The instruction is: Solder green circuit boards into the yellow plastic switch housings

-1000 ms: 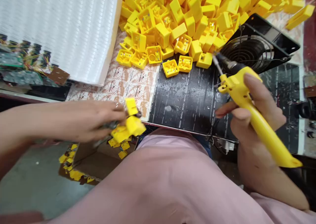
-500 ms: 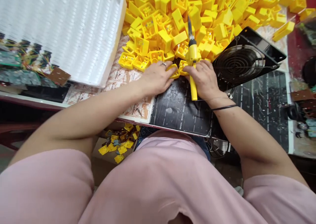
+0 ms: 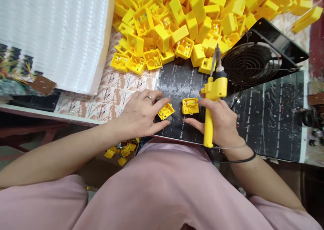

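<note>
The left hand point(image 3: 140, 113) lies palm down, thumb and forefinger apart on either side of a small yellow plastic casing point(image 3: 167, 111); whether it pinches the piece I cannot tell, since its other fingertips are hidden. The right hand point(image 3: 223, 122) is clamped on the handle of a yellow pistol-shaped soldering gun point(image 3: 215, 88) whose tip points away from the body. Its thumb and forefinger reach out, spread, beside a second yellow casing point(image 3: 190, 106) — the forefinger seems to touch the edge.

Both casings sit on the worktop point(image 3: 268, 132), a little apart, hollow sides up, with small fittings inside; the left one is turned askew.

The step in hand, I judge, is laying the two casings out and squaring them up within reach of the gun. The next move calls for the fingers to free themselves from the pieces without knocking them, and for the tip to be kept off skin and plastic.

Just beyond the tool stands a black cooling fan point(image 3: 245, 66). Farther out spreads a heap of similar casings point(image 3: 162, 37), with a white foam tray point(image 3: 103, 47) to the left. Below the worktop's edge lie more yellow pieces point(image 3: 125, 152).
</note>
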Available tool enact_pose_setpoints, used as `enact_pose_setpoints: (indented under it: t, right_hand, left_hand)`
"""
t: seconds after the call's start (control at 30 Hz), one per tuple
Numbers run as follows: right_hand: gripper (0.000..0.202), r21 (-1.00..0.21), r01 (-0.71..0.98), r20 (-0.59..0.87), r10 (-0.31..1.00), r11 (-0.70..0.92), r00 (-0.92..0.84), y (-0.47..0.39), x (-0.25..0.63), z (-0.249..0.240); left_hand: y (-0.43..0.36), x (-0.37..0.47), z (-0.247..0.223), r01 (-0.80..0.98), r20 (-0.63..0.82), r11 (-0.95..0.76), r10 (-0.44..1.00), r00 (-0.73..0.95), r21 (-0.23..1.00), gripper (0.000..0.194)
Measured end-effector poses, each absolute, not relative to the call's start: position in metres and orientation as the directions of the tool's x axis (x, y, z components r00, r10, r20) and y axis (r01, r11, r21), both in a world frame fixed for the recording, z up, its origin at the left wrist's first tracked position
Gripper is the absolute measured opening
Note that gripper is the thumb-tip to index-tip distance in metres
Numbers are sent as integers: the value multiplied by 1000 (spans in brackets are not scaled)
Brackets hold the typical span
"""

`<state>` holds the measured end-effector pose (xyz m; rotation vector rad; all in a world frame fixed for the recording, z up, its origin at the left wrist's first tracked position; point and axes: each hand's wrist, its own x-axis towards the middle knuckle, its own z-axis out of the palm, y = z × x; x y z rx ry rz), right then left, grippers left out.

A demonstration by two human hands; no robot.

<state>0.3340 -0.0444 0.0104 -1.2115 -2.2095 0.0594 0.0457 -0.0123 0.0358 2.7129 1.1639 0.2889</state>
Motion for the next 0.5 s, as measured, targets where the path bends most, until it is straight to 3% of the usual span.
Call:
enact_pose_setpoints:
  t: [0.13,0.2,0.27,0.33,0.43,0.5]
  right_hand:
    - [46,-191,829,446,798,526,-404,-37,324,2]
    - [37,-213,799,451,782,562,-430,-35,327,2]
    - [36,-286,741,470,763,607,-444,-34,332,5]
    - [41,-359,692,479,760,626,-439,-33,335,7]
    - [45,-459,643,475,781,614,-406,-31,330,6]
    - [44,-532,578,452,784,619,-425,-29,325,5]
  left_hand:
    - [-26,57,27,538,173,-812,577,798,224,36]
    - [-28,59,27,400,241,-880,459,855,255,34]
    - [-19,58,33,365,267,-889,436,860,276,35]
    - [5,56,43,519,227,-817,571,789,251,42]
    - [55,50,57,858,79,-499,867,493,123,51]
    - [83,49,62,923,-19,-380,924,382,65,57]
